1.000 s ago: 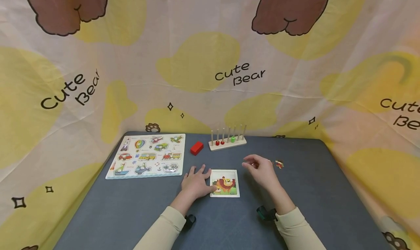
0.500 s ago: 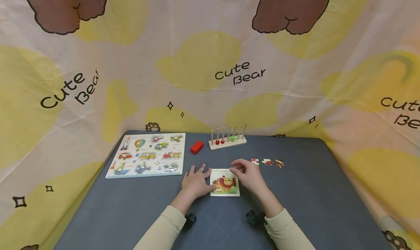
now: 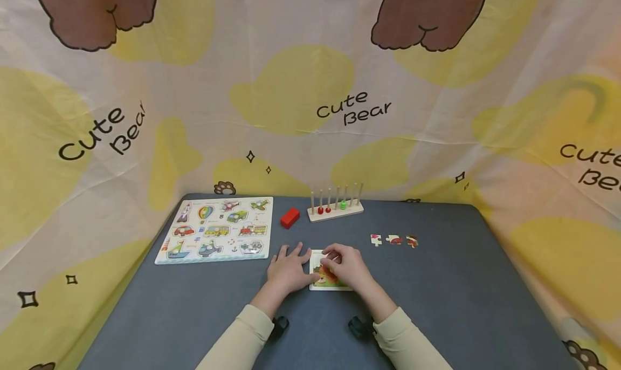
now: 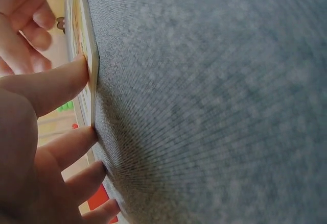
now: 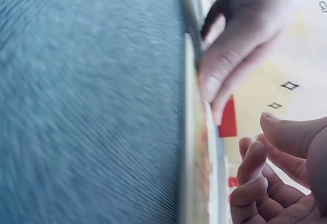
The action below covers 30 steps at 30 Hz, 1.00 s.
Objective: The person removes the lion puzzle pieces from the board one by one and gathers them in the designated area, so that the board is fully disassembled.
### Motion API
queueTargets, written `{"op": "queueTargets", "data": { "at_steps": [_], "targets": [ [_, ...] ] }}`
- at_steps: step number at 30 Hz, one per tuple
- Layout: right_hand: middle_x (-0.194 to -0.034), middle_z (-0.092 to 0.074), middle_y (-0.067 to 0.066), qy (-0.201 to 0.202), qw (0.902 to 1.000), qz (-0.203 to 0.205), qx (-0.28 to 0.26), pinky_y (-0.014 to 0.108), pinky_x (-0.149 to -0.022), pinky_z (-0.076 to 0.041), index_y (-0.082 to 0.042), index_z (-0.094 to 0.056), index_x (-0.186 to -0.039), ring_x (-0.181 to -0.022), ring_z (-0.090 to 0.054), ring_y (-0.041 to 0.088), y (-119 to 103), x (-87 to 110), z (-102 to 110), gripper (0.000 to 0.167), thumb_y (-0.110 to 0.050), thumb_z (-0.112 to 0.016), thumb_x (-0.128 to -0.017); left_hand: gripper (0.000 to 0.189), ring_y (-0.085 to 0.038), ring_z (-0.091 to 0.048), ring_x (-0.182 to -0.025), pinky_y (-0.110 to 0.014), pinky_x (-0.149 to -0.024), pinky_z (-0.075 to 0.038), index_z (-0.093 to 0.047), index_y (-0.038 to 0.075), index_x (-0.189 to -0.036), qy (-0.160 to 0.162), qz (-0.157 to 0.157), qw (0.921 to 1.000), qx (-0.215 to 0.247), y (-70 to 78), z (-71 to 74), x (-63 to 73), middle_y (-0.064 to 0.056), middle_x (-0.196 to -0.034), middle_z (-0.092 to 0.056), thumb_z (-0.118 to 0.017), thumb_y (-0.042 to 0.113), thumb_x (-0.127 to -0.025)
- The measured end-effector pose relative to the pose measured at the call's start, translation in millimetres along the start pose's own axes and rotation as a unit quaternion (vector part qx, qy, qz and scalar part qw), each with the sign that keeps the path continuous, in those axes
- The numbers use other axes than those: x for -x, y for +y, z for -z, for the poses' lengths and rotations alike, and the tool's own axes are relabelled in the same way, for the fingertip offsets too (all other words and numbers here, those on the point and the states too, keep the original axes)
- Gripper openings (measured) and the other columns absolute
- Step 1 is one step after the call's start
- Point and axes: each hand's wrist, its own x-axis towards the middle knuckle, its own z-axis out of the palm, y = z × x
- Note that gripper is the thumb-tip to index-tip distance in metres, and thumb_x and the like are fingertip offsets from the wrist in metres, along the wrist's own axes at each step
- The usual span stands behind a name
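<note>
Fingers of the left hand (image 3: 288, 274) are spread apart; those of the right hand (image 3: 350, 266) are bent, and whether they clamp anything cannot be determined. Dark grey, fabric-textured table (image 3: 461, 283) supports all items. Centre, between the hands: square, white-framed lion puzzle board (image 3: 316, 257), flat, left thumb on its left edge. Relative to it: rectangular white vehicle puzzle board (image 3: 266, 242), 10 o'clock; red rectangular block (image 3: 290, 218), 11 o'clock; three small multicoloured jigsaw pieces (image 3: 394, 240), 2 o'clock. Within the last half second, the right hand has shifted toward 9 o'clock, over the lion board. Judgement: work now centres on that board's upper area, left hand steadying.
</note>
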Motion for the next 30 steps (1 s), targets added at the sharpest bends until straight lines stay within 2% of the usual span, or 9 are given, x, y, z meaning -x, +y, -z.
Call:
{"op": "queueTargets", "data": {
  "at_steps": [7, 12, 16, 23, 30],
  "targets": [
    [-0.08, -0.061, -0.002, -0.079, 0.9949, 0.021, 0.059, 0.024, -0.058, -0.041, -0.008, -0.075, -0.109, -0.067, -0.051, 0.011, 4.5, -5.3, -10.3, 0.021, -0.016, -0.077, -0.09, 0.077, -0.039, -0.022, -0.152, -0.065, -0.118, -0.025, -0.051, 0.027, -0.15, 0.0, -0.001, 1.0, -0.005, 0.1, -0.5, -0.1, -0.004, -0.163, -0.036, -0.072, 0.06, -0.084],
    [-0.08, -0.056, -0.001, -0.094, 0.9914, 0.037, 0.084, 0.026, -0.061, -0.04, -0.008, -0.076, -0.104, -0.07, -0.048, 0.013, 4.1, -6.8, -11.2, 0.014, -0.008, -0.073, -0.09, 0.076, -0.039, -0.022, -0.152, -0.065, -0.118, -0.025, -0.051, 0.027, -0.15, 0.001, -0.003, 1.0, -0.004, 0.6, -0.7, -0.2, -0.004, -0.163, -0.036, -0.071, 0.06, -0.084],
    [-0.081, -0.055, 0.001, -0.101, 0.9909, 0.036, 0.082, 0.027, -0.062, -0.04, -0.008, -0.075, -0.104, -0.071, -0.048, 0.014, 4.4, -7.4, -11.1, 0.014, -0.006, -0.072, -0.09, 0.076, -0.04, -0.021, -0.152, -0.065, -0.118, -0.025, -0.051, 0.027, -0.15, -0.002, -0.001, 1.0, -0.002, 0.6, -1.0, -0.6, -0.004, -0.164, -0.035, -0.072, 0.06, -0.084],
    [-0.081, -0.056, 0.001, -0.102, 0.9943, 0.009, 0.029, 0.027, -0.063, -0.04, -0.013, -0.067, -0.102, -0.07, -0.05, 0.015, 5.5, -7.4, -8.7, 0.016, -0.005, -0.074, -0.09, 0.078, -0.039, -0.022, -0.152, -0.065, -0.118, -0.024, -0.05, 0.027, -0.15, -0.002, 0.004, 1.0, 0.0, 1.1, -0.5, 0.5, -0.004, -0.163, -0.036, -0.072, 0.061, -0.083],
    [-0.08, -0.067, 0.0, -0.093, 0.9942, -0.014, -0.053, 0.025, -0.059, -0.047, -0.011, -0.073, -0.106, -0.067, -0.057, 0.012, 10.1, -7.3, -5.6, 0.017, -0.009, -0.076, -0.089, 0.077, -0.039, -0.022, -0.152, -0.064, -0.118, -0.024, -0.051, 0.027, -0.15, 0.0, 0.004, 1.0, -0.003, 0.6, -0.6, -0.1, -0.003, -0.163, -0.036, -0.073, 0.06, -0.083]
  ]
}}
